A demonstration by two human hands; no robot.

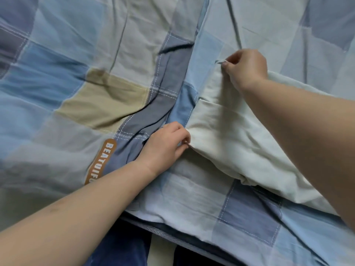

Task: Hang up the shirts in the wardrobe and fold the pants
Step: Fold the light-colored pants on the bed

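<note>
A pale cream garment (236,135) lies spread on the bed at the right, partly folded over itself. My left hand (167,146) pinches its near left corner between thumb and fingers. My right hand (245,68) pinches its far left corner, holding the edge slightly raised off the bedding. My right forearm crosses over the garment and hides part of its right side. I cannot tell from this view whether the garment is a shirt or pants.
A patchwork bedspread (86,77) in blue, grey and beige squares covers the whole bed, with an orange label (101,160) near my left wrist. The bed's near edge (172,233) runs along the bottom, with dark blue fabric (119,248) below it.
</note>
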